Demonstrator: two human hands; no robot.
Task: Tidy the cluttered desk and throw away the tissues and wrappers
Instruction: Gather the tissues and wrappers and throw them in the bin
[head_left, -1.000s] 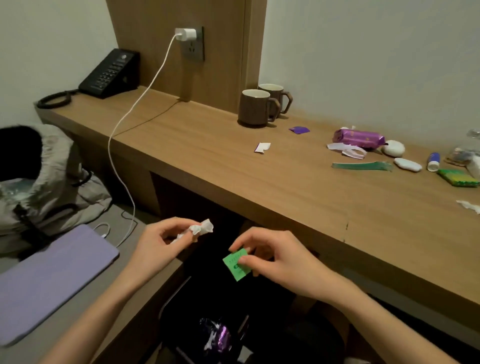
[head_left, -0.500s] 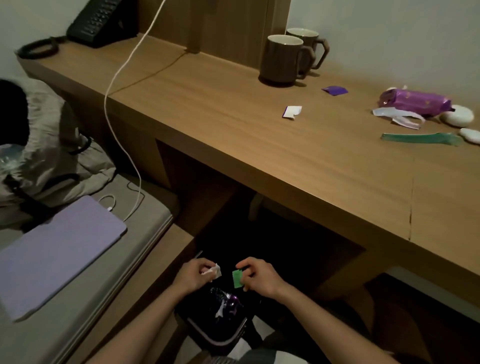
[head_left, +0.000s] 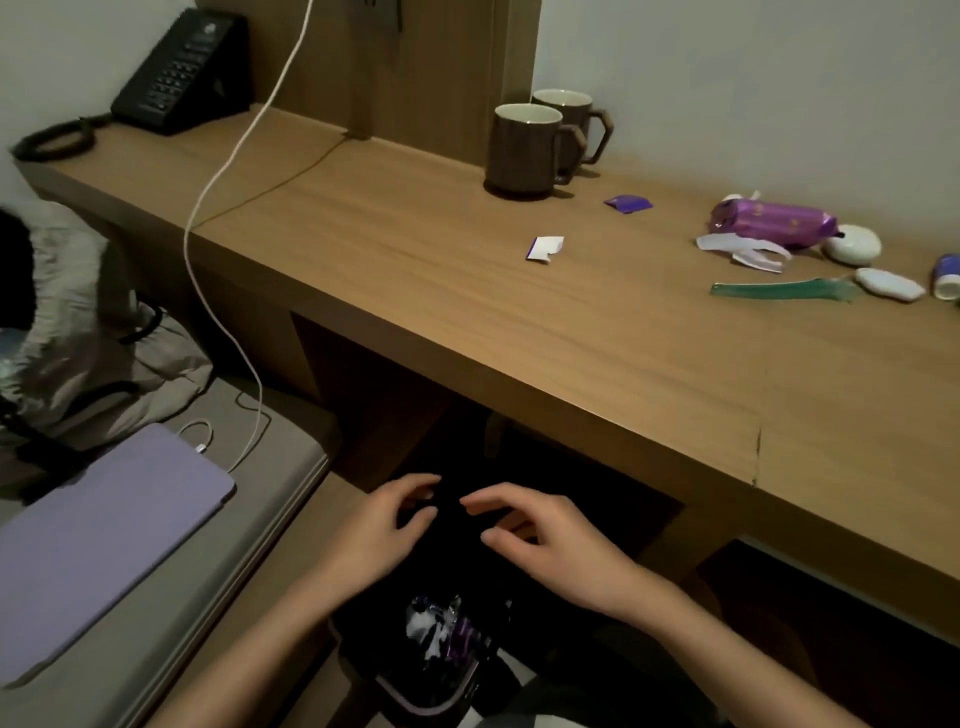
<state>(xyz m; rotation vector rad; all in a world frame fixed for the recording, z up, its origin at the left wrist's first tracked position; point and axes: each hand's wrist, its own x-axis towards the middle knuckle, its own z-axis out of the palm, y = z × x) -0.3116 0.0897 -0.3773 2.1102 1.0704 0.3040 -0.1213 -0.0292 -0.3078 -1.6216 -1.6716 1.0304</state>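
Below the desk's (head_left: 519, 332) front edge, nearest the camera, a dark-lined bin (head_left: 395, 691) holds crumpled purple and silver wrappers (head_left: 441, 631). Just above it, in front of the dark opening under the desk, the left hand (head_left: 374, 525) and the right hand (head_left: 550, 535) hover side by side, a little apart. Both have their fingers loosely spread and slightly bent, and both hold nothing. To the left of the desk and lower than it lies a flat lilac cover (head_left: 98, 530) with a white cable (head_left: 223, 171) plugged in; the cable climbs over the desk's left part. On the desk top, towards the middle, lies a small white scrap (head_left: 544, 248), and behind it a purple scrap (head_left: 627, 202). On the desk's right part are a green strip (head_left: 779, 289), torn white paper (head_left: 737, 249) and a purple packet (head_left: 774, 223). Two brown mugs (head_left: 524, 148) stand at the back of the desk by the wall, and a black telephone (head_left: 182, 73) stands at its far left end.
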